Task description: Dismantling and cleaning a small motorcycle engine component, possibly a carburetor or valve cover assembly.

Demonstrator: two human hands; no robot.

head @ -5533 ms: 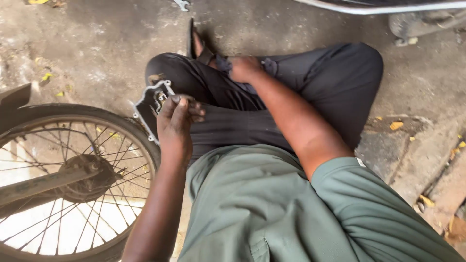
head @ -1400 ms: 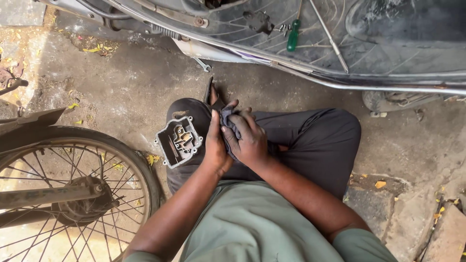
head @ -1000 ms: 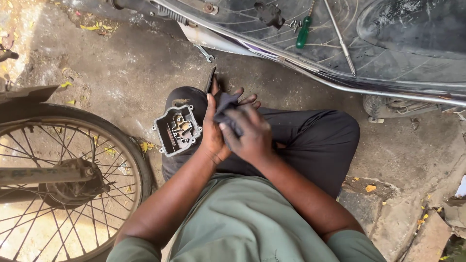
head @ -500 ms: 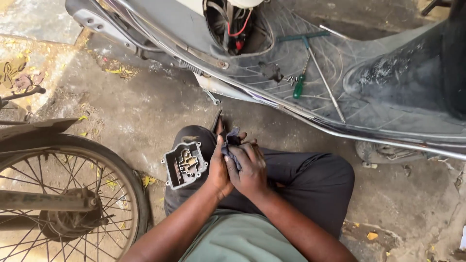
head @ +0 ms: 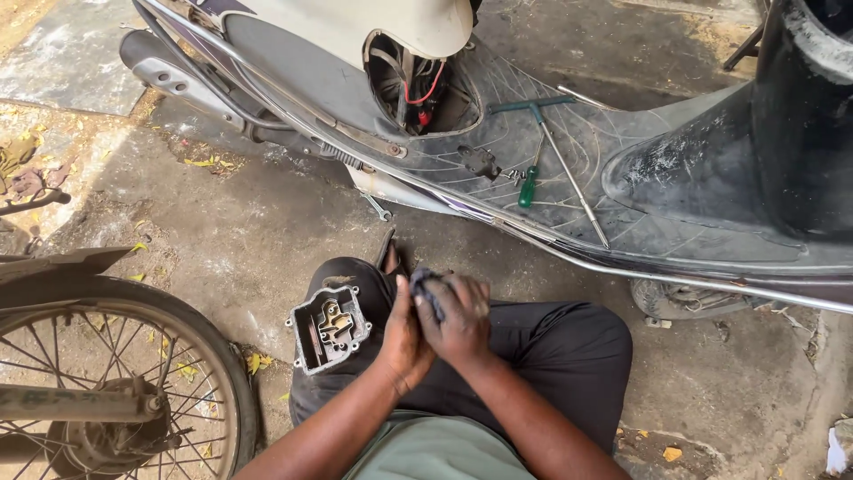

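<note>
Both hands met over the person's lap, the left hand [head: 404,333] and right hand [head: 458,318] closed together around a small dark part [head: 426,284]; only its top edge showed between the fingers, so its shape could not be made out. An open carburetor body [head: 329,327] rested on the left knee, just beside the left hand. Beyond, a green-handled screwdriver [head: 528,187] and a T-handle wrench [head: 551,147] lay on the scooter footboard [head: 622,222]. A spoked wheel [head: 107,382] was cut off at left.

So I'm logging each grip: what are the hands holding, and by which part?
Both hands, left hand and right hand, close together around a small dark part; only its top shows, so the exact hold cannot be told.
</note>
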